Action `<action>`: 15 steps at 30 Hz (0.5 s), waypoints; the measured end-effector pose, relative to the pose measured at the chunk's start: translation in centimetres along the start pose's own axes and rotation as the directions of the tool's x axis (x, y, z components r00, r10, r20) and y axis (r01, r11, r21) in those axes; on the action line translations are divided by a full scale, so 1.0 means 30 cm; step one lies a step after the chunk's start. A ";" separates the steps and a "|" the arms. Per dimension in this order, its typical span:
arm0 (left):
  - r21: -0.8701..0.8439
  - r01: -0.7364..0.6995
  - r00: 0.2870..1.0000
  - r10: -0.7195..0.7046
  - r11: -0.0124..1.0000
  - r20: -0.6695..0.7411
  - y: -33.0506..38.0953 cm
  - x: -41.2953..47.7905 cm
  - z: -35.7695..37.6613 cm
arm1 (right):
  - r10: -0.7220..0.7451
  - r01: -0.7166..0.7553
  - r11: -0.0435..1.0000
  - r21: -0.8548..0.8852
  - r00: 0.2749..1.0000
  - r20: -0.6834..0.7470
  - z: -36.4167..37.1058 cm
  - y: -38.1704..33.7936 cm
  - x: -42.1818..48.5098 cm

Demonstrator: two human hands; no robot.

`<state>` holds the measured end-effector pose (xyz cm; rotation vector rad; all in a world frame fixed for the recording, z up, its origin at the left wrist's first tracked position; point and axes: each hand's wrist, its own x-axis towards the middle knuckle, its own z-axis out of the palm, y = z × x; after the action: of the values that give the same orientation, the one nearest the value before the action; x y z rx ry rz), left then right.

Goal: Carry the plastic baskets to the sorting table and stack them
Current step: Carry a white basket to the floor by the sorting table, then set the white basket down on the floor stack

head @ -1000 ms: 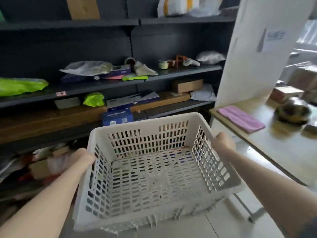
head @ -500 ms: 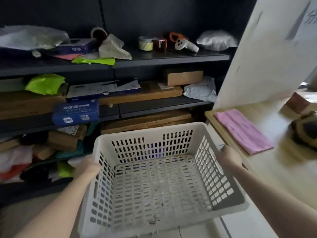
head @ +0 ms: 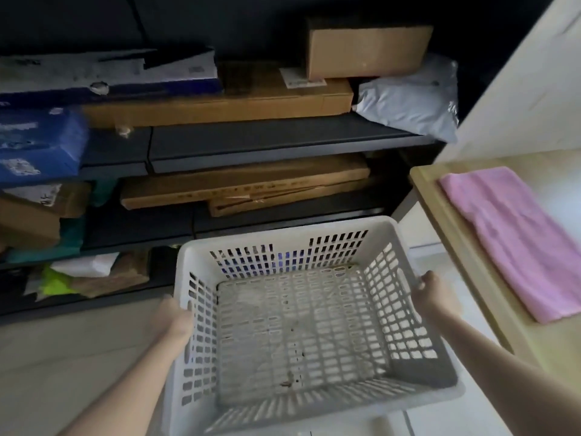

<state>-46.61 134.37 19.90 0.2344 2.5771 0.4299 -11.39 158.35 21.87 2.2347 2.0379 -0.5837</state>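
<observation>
Two edges hem us in here: the dark shelving (head: 283, 143) that fills the upper half of the frame, and the pale wooden table (head: 465, 247) whose near corner juts in at the right. Between them a strip of light floor (head: 421, 234) runs up the right-centre, and more bare floor (head: 63, 357) spreads at the lower left, below the lowest shelf. On the table, near its left edge, we see a folded pink cloth (head: 509, 237); on the shelves lie flat cardboard boxes (head: 245, 184), a smaller brown carton (head: 367, 48), a grey mailer bag (head: 412, 99) and blue boxes (head: 37, 143) at the far left. The white plastic basket (head: 298, 328) sits in the lower centre of the frame, held in the air above the floor, empty, its far rim close to the bottom shelf and its right wall just beside the table edge. Our left hand (head: 174, 319) is closed on the basket's left rim, fingers hidden against the wall; our right hand (head: 435, 294) is clamped over the right rim, fingers curled onto it. The basket hangs between the two forearms, tilted slightly away from us.
</observation>
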 end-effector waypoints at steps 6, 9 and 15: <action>0.162 -0.042 0.999 0.044 0.986 -0.011 0.062 0.193 0.329 | 0.040 -0.040 0.999 -0.035 0.999 -0.012 0.280 0.061 0.269; 0.215 -0.017 1.000 0.020 0.977 -0.013 0.094 0.271 0.483 | 0.052 -0.052 0.999 -0.015 0.999 -0.006 0.416 0.100 0.391; 0.204 -0.011 0.998 0.024 0.979 -0.061 0.105 0.418 0.809 | 0.064 -0.065 0.998 0.019 0.998 0.019 0.707 0.176 0.625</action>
<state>-44.57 146.61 -4.64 0.3204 2.6840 0.1807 -10.22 169.22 -4.78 2.2876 1.9516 -0.6193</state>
